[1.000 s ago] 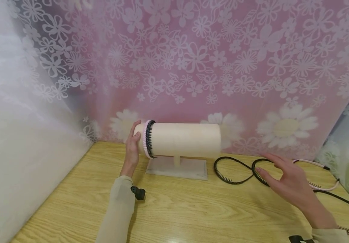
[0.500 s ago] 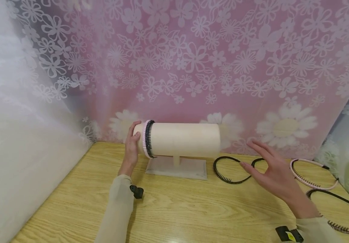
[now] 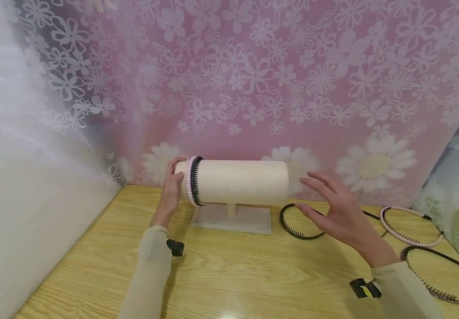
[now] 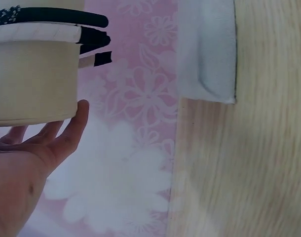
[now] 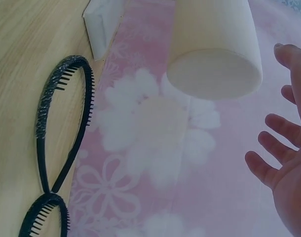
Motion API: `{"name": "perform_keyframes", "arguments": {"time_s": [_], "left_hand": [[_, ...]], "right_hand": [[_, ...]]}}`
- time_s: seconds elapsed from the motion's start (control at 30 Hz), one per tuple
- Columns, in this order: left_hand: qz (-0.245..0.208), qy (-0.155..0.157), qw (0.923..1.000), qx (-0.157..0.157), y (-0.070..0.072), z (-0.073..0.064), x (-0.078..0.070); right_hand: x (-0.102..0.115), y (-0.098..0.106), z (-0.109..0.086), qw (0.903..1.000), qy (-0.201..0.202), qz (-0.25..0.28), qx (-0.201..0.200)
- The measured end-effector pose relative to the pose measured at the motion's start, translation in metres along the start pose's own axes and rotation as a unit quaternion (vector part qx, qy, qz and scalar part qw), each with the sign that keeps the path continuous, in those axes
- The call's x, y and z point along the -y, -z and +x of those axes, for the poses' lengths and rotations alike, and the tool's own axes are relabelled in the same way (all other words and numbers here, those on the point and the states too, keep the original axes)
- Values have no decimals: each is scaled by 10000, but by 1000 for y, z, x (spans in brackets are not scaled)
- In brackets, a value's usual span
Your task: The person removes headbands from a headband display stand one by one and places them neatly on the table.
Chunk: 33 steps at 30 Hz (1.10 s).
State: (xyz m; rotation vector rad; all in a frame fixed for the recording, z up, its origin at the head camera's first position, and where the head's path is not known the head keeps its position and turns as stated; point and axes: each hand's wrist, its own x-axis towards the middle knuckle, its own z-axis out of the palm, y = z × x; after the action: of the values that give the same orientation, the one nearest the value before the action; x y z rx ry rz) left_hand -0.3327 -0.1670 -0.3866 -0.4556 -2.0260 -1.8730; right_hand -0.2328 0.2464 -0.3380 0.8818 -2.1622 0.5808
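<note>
A cream padded roll of a headband stand (image 3: 245,181) lies sideways on its post, above a pale base (image 3: 213,218). My left hand (image 3: 169,192) grips the roll's left end, thumb in front and fingers behind. In the left wrist view, the fingers (image 4: 66,140) rest against that end. Round the roll, just beside this hand, sit a pale pink headband (image 3: 190,184) and a black toothed headband (image 3: 196,177). My right hand (image 3: 339,215) hovers off the roll's right end, fingers spread and holding nothing. It partly hides a black headband (image 3: 293,232) on the table.
On the right of the wooden table (image 3: 229,274) lie a pink headband (image 3: 401,239) and a dark toothed headband (image 3: 441,293). Another black headband (image 5: 44,197) shows in the right wrist view. A pink flowered curtain (image 3: 233,88) hangs close behind.
My right hand has moved left, from over the headbands towards the roll's right end, uncovering the pink headband. My left hand has kept its grip on the roll.
</note>
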Motion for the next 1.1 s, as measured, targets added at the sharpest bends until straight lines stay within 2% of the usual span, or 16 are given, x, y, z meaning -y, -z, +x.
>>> {"name": "perform_keyframes", "arguments": {"time_s": [0.37, 0.63, 0.77, 0.93, 1.1], "left_hand": [[367, 85, 9992, 153, 3, 0, -9], [871, 75, 9962, 29, 4, -4, -9], [746, 55, 9972, -57, 3, -3, -5], [706, -197, 9971, -188, 1, -3, -1], [754, -323, 9963, -248, 0, -2, 1]], "right_hand": [[6, -16, 27, 9992, 385, -48, 134], [14, -30, 42, 9984, 533, 96, 144], [17, -37, 49, 9983, 559, 65, 177], [18, -44, 57, 9976, 651, -128, 216], [23, -51, 67, 9969, 743, -115, 223]]}}
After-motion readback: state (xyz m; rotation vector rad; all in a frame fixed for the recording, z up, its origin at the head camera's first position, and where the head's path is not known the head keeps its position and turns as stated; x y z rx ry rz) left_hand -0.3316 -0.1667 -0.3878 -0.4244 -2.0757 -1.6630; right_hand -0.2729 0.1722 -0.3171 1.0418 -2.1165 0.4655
